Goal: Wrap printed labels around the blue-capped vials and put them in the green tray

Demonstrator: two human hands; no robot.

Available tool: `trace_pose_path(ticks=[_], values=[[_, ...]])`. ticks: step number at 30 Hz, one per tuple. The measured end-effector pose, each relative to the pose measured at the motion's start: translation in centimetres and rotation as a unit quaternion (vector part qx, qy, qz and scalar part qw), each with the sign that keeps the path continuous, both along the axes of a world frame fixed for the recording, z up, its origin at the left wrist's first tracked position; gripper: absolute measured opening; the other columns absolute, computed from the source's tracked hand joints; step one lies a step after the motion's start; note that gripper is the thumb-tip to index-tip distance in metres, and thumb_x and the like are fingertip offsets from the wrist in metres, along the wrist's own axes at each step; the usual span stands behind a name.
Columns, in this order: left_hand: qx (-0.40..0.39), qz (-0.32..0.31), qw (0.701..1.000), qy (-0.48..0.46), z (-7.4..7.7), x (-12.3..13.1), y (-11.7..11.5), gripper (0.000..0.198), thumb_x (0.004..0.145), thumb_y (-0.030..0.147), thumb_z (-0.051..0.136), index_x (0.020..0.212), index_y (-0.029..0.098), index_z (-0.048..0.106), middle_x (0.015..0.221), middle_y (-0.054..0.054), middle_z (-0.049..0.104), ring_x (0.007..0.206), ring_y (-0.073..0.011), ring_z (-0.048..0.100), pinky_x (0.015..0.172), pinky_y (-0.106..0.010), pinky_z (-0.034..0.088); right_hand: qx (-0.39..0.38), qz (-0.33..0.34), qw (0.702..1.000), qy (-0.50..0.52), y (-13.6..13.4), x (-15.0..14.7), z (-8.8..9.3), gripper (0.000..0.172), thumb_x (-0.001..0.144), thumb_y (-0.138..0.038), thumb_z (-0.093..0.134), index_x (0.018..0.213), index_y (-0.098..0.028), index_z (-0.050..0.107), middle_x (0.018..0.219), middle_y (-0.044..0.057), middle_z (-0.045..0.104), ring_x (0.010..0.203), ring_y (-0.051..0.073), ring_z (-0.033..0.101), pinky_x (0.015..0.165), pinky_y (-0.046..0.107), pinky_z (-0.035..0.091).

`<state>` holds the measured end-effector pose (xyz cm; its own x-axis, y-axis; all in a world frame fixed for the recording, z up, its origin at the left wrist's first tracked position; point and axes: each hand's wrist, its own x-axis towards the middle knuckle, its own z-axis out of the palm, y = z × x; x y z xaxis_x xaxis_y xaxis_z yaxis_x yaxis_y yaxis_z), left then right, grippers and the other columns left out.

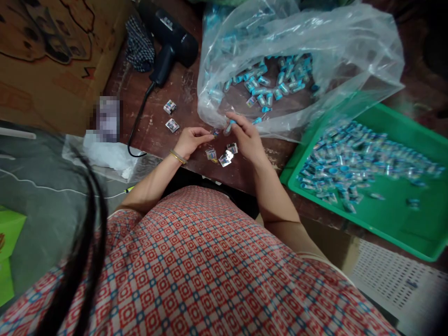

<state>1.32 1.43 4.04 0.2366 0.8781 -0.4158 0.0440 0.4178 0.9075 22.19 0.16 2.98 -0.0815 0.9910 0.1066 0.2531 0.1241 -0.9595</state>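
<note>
Between the fingertips of my left hand point(191, 142) is a small printed label point(216, 132), pinched at its edge. My right hand point(249, 142) grips a small clear vial with a blue cap point(229, 127), close to that label. Whether the two touch is too small to tell. Below my hands, loose printed labels point(226, 158) lie on the brown table point(196, 161). Two small stacks of labels point(170, 107) sit to the left. Just beyond my right hand, a clear plastic bag point(336, 51) lies open with many blue-capped vials point(259, 86) in its mouth.
A green tray point(395, 231) at the right holds many blue-capped vials with printed wrapping. A black hair dryer point(171, 39) lies at the back left, its cord hanging past the table edge, beside a checked cloth point(139, 44). A cardboard box point(52, 88) stands far left.
</note>
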Motion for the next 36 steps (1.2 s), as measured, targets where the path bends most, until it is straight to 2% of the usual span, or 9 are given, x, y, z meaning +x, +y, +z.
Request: trace_pose_path(ticks=[6, 11, 15, 20, 23, 27, 31, 36], values=[[-0.006, -0.019, 0.999, -0.032, 0.4, 0.3, -0.1, 0.033, 0.062, 0.038, 0.091, 0.069, 0.015, 0.068, 0.061, 0.003, 0.060, 0.055, -0.0071, 0.048, 0.053, -0.022, 0.035, 0.010, -0.034, 0.998, 0.056, 0.2, 0.1, 0.6, 0.044, 0.102, -0.062, 0.055, 0.133, -0.033, 0.065, 0.117, 0.003, 0.073, 0.114, 0.022, 0.072, 0.099, 0.045, 0.064], [-0.003, -0.039, 0.999, -0.025, 0.6, 0.3, -0.4, 0.033, 0.063, 0.039, 0.091, 0.070, 0.015, 0.070, 0.063, 0.002, 0.062, 0.056, -0.0072, 0.048, 0.055, -0.023, 0.037, 0.009, -0.023, 0.998, 0.062, -0.5, -1.1, 1.2, 0.042, 0.097, -0.062, 0.064, 0.122, -0.029, 0.069, 0.113, 0.003, 0.074, 0.110, 0.022, 0.073, 0.098, 0.043, 0.064], [-0.003, -0.045, 0.998, -0.036, 0.1, 0.3, -0.6, 0.035, 0.063, 0.041, 0.093, 0.072, 0.015, 0.072, 0.063, 0.002, 0.064, 0.057, -0.0076, 0.050, 0.055, -0.022, 0.038, 0.008, -0.047, 0.997, 0.057, -1.1, -1.3, 0.9, 0.039, 0.094, -0.059, 0.071, 0.116, -0.028, 0.069, 0.110, 0.003, 0.073, 0.102, 0.020, 0.073, 0.096, 0.041, 0.064], [-0.025, -0.070, 0.992, -0.099, -0.3, 0.7, -1.1, 0.042, 0.067, 0.045, 0.094, 0.092, 0.016, 0.078, 0.081, -0.002, 0.076, 0.066, -0.0100, 0.063, 0.062, -0.023, 0.047, 0.008, -0.065, 0.996, 0.065, -1.9, -1.4, -0.3, 0.032, 0.091, -0.057, 0.074, 0.100, -0.027, 0.068, 0.097, 0.000, 0.073, 0.094, 0.018, 0.072, 0.092, 0.037, 0.062], [-0.075, -0.085, 0.985, -0.134, 0.1, 0.8, -1.5, 0.044, 0.071, 0.047, 0.093, 0.097, 0.016, 0.079, 0.090, -0.005, 0.079, 0.072, -0.0118, 0.069, 0.068, -0.024, 0.053, 0.010, -0.072, 0.997, 0.038, -3.2, -1.8, -0.4, 0.026, 0.092, -0.051, 0.075, 0.097, -0.026, 0.070, 0.101, 0.002, 0.077, 0.099, 0.021, 0.073, 0.099, 0.043, 0.060], [-0.118, -0.085, 0.978, -0.153, 1.0, 0.7, -2.1, 0.043, 0.070, 0.047, 0.094, 0.095, 0.015, 0.079, 0.087, -0.005, 0.078, 0.073, -0.0114, 0.070, 0.069, -0.024, 0.055, 0.029, -0.048, 0.998, -0.020, -5.2, -2.4, 0.5, 0.018, 0.089, -0.039, 0.081, 0.100, -0.028, 0.073, 0.115, 0.004, 0.079, 0.116, 0.026, 0.073, 0.116, 0.054, 0.048], [-0.111, -0.084, 0.981, -0.137, 2.1, 1.0, -2.6, 0.040, 0.073, 0.045, 0.093, 0.097, 0.016, 0.079, 0.084, -0.003, 0.076, 0.069, -0.0100, 0.068, 0.065, -0.022, 0.053, 0.025, -0.053, 0.997, -0.058, -5.8, -2.3, 1.6, 0.010, 0.089, -0.032, 0.080, 0.098, -0.030, 0.075, 0.116, 0.002, 0.081, 0.120, 0.028, 0.073, 0.122, 0.057, 0.041], [-0.096, -0.088, 0.985, -0.115, 2.9, 1.2, -2.7, 0.037, 0.077, 0.045, 0.091, 0.096, 0.015, 0.078, 0.085, -0.004, 0.077, 0.071, -0.0114, 0.069, 0.065, -0.023, 0.053, 0.034, -0.038, 0.998, -0.034, -5.5, -1.2, 2.2, 0.008, 0.088, -0.032, 0.082, 0.093, -0.030, 0.076, 0.118, 0.002, 0.081, 0.122, 0.028, 0.072, 0.123, 0.058, 0.038]])
